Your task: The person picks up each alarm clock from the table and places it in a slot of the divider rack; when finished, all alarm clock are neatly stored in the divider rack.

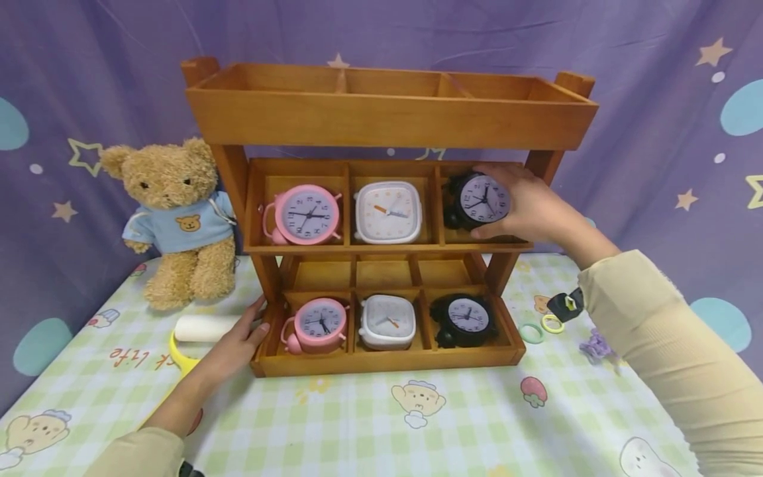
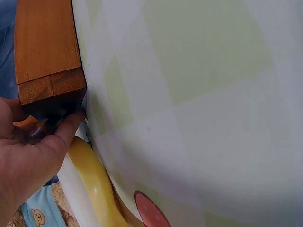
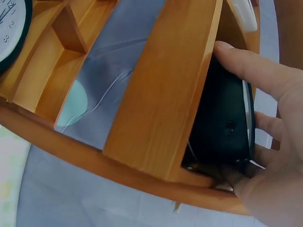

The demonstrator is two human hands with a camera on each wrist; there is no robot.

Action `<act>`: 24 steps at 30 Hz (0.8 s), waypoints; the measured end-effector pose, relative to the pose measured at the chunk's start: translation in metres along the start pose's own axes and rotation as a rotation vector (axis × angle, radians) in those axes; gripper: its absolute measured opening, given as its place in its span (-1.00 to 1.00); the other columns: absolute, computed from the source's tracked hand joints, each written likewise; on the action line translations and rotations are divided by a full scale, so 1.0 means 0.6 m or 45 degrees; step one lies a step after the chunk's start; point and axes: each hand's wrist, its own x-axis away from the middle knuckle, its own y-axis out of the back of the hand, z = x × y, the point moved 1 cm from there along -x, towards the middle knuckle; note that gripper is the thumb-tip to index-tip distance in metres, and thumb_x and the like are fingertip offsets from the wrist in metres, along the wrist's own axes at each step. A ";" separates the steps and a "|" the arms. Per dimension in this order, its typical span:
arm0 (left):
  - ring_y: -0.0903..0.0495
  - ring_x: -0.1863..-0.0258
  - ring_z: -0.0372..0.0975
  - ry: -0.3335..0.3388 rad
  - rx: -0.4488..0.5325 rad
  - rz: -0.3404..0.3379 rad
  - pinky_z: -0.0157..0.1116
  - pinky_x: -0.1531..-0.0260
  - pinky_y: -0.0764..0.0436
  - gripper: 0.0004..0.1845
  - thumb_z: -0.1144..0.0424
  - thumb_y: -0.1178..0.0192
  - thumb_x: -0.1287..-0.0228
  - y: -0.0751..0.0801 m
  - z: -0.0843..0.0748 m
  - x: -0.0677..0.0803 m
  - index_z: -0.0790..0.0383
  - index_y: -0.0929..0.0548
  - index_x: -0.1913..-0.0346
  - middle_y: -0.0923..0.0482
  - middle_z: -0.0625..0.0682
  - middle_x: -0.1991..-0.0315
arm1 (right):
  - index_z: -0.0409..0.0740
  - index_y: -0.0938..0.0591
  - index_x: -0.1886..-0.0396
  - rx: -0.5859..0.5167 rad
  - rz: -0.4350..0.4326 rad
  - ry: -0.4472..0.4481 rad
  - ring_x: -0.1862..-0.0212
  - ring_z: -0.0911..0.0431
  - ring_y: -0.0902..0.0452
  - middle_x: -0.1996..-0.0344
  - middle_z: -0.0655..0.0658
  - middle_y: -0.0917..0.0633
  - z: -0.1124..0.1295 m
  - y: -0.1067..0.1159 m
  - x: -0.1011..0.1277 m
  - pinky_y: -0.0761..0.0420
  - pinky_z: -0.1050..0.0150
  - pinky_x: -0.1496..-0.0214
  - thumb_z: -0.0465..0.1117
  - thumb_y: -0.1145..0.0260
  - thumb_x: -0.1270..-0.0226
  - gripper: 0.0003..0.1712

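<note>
From the head view, a three-tier wooden shelf [image 1: 387, 218] stands on a checked tablecloth [image 1: 369, 417]; the right hand [image 1: 524, 209] curls its fingers and thumb around a black alarm clock [image 1: 477, 201] in the right compartment of the middle tier, beside a white square clock [image 1: 389, 212] and a pink clock [image 1: 306, 215]. The bottom tier holds another pink, white and black clock in the same order, and the top tier's front board overhangs the grasped clock. The left hand [image 1: 235, 344] rests with relaxed, straight fingers against the shelf's lower left corner, with a white roll [image 1: 205, 328] and a yellow ring [image 1: 179, 354] just beside it and a teddy bear [image 1: 175, 218] behind. Small rings and a purple trinket lie right of the shelf. The left wrist view adds that the thumb touches the shelf's dark corner underside, the yellow ring passing beneath the hand. The right wrist view shows the clock's black back and rim between fingers and thumb, tucked behind a wooden divider.
</note>
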 end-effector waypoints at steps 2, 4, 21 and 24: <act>-0.14 -0.41 0.42 -0.007 -0.001 -0.003 0.32 -0.36 -0.09 -0.34 0.36 0.14 -0.64 0.000 0.001 0.000 0.53 0.16 -0.57 -0.15 0.63 -0.39 | -0.13 -0.24 -0.58 0.029 -0.002 -0.002 -0.48 -0.33 -0.11 -0.48 -0.33 -0.30 0.003 0.002 -0.001 -0.12 -0.33 -0.45 0.00 -0.70 0.06 0.24; -0.15 -0.41 0.42 -0.010 -0.004 -0.006 0.32 -0.36 -0.10 -0.34 0.36 0.14 -0.64 -0.001 0.003 0.000 0.53 0.15 -0.57 -0.16 0.63 -0.38 | -0.12 -0.26 -0.58 0.067 -0.004 -0.002 -0.49 -0.35 -0.08 -0.47 -0.33 -0.32 0.007 0.005 -0.002 -0.06 -0.36 -0.45 0.03 -0.70 0.07 0.24; -0.12 -0.42 0.41 0.009 0.004 0.003 0.32 -0.36 -0.09 -0.34 0.31 0.15 -0.65 0.001 0.002 0.002 0.50 0.17 -0.58 -0.13 0.61 -0.41 | -0.27 -0.23 -0.55 0.100 0.054 0.034 -0.43 -0.31 -0.19 -0.43 -0.41 -0.30 0.004 0.009 -0.006 -0.22 -0.27 -0.42 0.01 -0.70 0.05 0.24; -0.12 -0.42 0.41 0.005 -0.001 0.000 0.32 -0.36 -0.10 -0.34 0.32 0.15 -0.65 0.000 0.002 0.000 0.50 0.17 -0.58 -0.13 0.61 -0.41 | -0.28 -0.23 -0.55 0.097 0.056 0.053 -0.46 -0.31 -0.15 -0.46 -0.42 -0.27 0.000 0.010 -0.004 -0.19 -0.27 -0.44 0.04 -0.70 0.06 0.26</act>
